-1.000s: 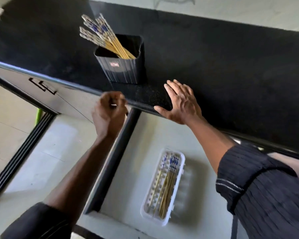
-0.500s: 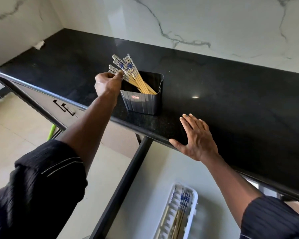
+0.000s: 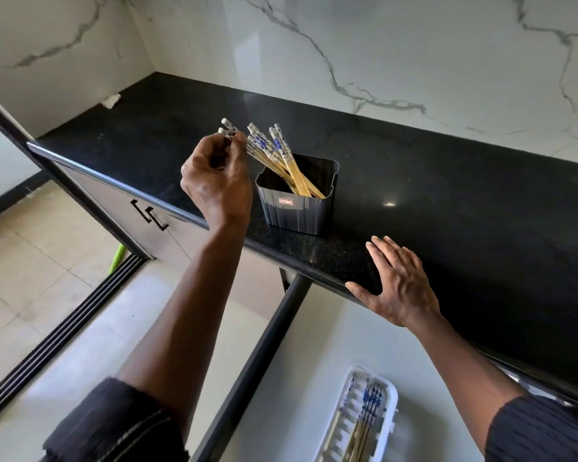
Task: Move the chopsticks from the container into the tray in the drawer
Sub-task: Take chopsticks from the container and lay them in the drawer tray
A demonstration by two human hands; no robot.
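A dark grey container (image 3: 297,205) stands on the black countertop (image 3: 447,211) and holds several wooden chopsticks (image 3: 281,158) with blue-and-white tops, leaning left. My left hand (image 3: 217,181) is just left of the container, its fingers pinched on the tops of two chopsticks (image 3: 229,130) pulled apart from the bundle. My right hand (image 3: 397,285) lies flat on the counter's front edge, fingers spread, holding nothing. Below it, in the open drawer (image 3: 314,378), a white slotted tray (image 3: 351,415) holds several chopsticks (image 3: 369,418) and is cut off by the bottom of the frame.
The drawer's dark left rail (image 3: 264,355) runs diagonally beneath my left forearm. Left of it are a closed cabinet with black handles (image 3: 149,215), a floor track and a green object (image 3: 117,258). A marble wall backs the counter, and a white scrap (image 3: 111,101) lies in the far corner.
My left hand rose from the drawer rail to the container and closed on two chopstick tops, drawing them left of the bundle. My right hand stayed flat on the counter edge.
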